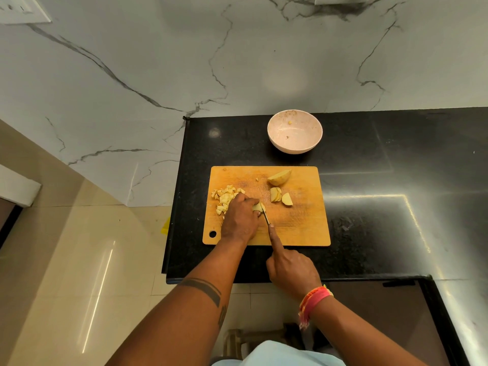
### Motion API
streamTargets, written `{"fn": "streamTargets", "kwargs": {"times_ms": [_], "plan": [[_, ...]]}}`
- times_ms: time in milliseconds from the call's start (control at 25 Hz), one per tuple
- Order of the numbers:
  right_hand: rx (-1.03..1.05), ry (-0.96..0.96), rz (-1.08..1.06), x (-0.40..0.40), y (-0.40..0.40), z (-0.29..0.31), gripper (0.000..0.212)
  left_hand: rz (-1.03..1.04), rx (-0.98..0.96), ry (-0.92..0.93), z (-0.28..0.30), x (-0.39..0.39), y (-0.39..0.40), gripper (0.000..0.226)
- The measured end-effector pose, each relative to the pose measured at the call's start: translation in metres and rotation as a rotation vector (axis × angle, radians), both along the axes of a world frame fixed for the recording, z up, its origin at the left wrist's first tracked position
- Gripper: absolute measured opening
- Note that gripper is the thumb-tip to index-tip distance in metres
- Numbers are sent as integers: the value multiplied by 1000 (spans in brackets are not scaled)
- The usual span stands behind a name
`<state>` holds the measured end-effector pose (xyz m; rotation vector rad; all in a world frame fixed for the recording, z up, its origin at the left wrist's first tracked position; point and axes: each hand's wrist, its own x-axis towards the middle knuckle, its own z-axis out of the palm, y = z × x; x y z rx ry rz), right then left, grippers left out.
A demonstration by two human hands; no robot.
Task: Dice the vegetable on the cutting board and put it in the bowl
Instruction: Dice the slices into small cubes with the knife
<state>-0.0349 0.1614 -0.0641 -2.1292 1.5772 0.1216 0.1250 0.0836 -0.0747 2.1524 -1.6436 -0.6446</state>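
1. I see my left hand [240, 220] on the cutting board [298, 225], its fingers curled down over a potato piece [259, 207] and pinning it to the wood; the pale cut face of the piece peeks out just past the fingertips, on their right side.
2. My right hand [291, 270] is clenched around the handle of a knife [266, 217], with the index finger stretched straight along the spine. The handle itself is hidden inside the fist.
3. The thin blade runs from that fingertip up to the held piece and meets it right beside my left fingertips, touching or nearly so; I cannot tell whether the edge has entered the potato.
4. To the left of my left hand, partly under its knuckles, lies a heap of diced potato [224, 198] near the board's left edge.
5. To the right of the blade, well apart from my fingers, sit a few potato slices [281, 195] leaning on one another, and beyond them a larger potato wedge [279, 177] near the far edge.
6. The board lies on a black countertop [383, 180]. Behind the board stands a pale bowl [294, 132], holding only a few small scraps.
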Motion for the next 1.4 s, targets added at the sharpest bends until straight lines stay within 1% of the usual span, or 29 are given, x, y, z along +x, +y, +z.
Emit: {"fn": "streamTargets", "kwargs": {"times_ms": [160, 320, 480, 680, 880, 1080, 1240, 1400], "plan": [[-6, -46, -23, -9, 8, 3, 78, -11, -20, 10, 0, 1, 6, 44], [-35, -93, -41, -1, -5, 5, 75, 0, -32, 25, -4, 4, 10, 43], [-33, -73, -34, 17, -25, 5, 72, 0, -29, 30, -4, 4, 8, 40], [-18, -59, -1, 26, -37, -3, 74, 7, -36, 26, -2, 4, 6, 38], [-26, -21, 17, 14, -19, -2, 77, 29, -48, 7, -4, 1, 6, 39], [-1, -45, 16, -4, 4, 1, 77, 26, -26, 14, -5, 3, 5, 40], [-30, -90, -13, 2, -4, 7, 75, 26, -32, 97, -10, 9, 10, 43], [-30, -73, -3, 16, -21, 6, 72, 34, -38, 59, -7, 8, 10, 39]]}}
